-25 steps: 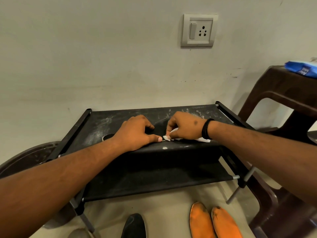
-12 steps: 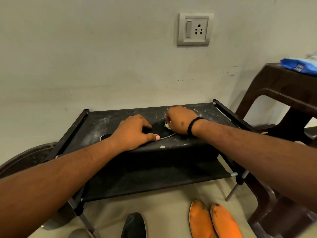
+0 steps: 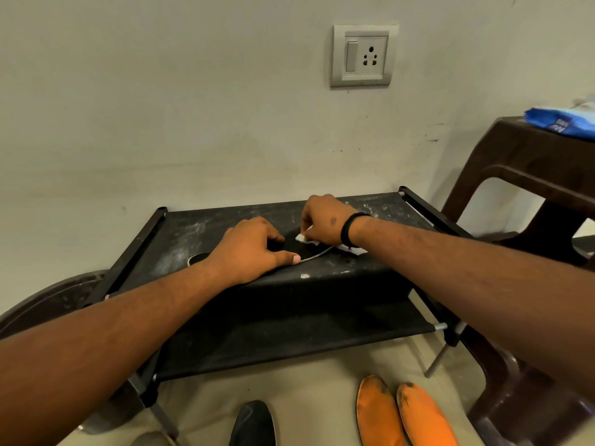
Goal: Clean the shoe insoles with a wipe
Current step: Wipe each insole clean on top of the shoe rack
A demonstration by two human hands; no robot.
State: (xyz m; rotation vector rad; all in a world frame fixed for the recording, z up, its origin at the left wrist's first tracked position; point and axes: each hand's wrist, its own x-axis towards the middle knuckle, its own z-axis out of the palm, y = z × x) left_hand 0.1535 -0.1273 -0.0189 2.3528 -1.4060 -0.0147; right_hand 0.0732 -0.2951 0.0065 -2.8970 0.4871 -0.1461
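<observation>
Black fabric, dusty and scuffed, stretches across the top shelf of the rack, and that shelf is where the action is. A dark insole lies on it near the middle, its pale rim curving out between the two hands. The left hand presses down on the insole's near-left part, fingers bent over it and the thumb stretched flat along the rim, pinning it to the shelf. The right hand sits just beyond and to the right, fingers curled tight around a white wipe; a crumpled corner pokes out at the fingertips, touching the insole, and more of the wipe trails out under the wrist. A black band circles that wrist.

The rack's lower shelf sags dark beneath the top one. On the floor in front of the rack, a black shoe shows its toe, and to its right two orange insoles lie side by side, touching, with dark smudges at their tips. To the right of the rack stands a brown plastic table with a blue pack on its surface. On the wall behind the rack, a socket with a switch. Left of the rack, a dark round tub is partly hidden by the left forearm.
</observation>
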